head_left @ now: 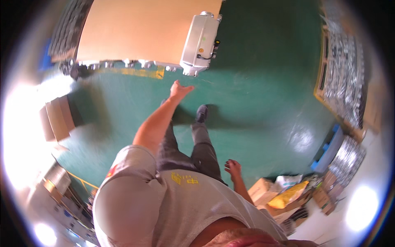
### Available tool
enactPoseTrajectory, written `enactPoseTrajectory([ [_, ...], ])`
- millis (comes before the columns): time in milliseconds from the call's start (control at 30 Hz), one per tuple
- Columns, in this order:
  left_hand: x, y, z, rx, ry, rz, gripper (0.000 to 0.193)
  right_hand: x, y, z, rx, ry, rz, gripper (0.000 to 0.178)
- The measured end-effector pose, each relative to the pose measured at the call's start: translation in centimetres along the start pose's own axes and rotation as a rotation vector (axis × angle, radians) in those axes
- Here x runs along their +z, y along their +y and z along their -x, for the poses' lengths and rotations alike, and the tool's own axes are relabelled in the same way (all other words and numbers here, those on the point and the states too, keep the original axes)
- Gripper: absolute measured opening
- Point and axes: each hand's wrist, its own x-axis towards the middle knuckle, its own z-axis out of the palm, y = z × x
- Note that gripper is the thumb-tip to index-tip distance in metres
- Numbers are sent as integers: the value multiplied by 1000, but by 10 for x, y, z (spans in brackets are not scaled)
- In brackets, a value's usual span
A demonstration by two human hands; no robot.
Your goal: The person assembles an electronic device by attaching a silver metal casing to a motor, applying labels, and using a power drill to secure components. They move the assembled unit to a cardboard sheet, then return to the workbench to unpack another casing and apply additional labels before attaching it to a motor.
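My left hand (180,89) is stretched forward over the floor, its thumb apart from its fingers and nothing held in it. Just beyond it is a long white machine housing (200,41) with a black cable and a small round orange sticker; a gap separates hand and housing. The housing lies at the right edge of a large cardboard sheet (135,31). Down by my right side hangs my right hand (233,166), fingers loosely bent and apart, with nothing in it.
Metal parts (144,63) peek from under the sheet's near edge. Plastic-wrapped goods (345,70) stand on a pallet at far right. Cartons and a yellow bag (288,195) lie behind on the right. Another cardboard box (58,118) sits on the left. The floor (263,90) is green.
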Motion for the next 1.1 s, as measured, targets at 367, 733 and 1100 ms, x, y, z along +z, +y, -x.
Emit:
enactPoseTrajectory([
  [367,-129,-163,154,-387,322,-25,54,-40,-214,-46,-210,-80,421,35],
  [733,-74,-80,111,-400,407,302,37,131,-514,-21,-515,-226,685,41],
  [1100,-35,-49,153,-672,718,628,39,220,-626,-49,-545,-437,1143,37],
])
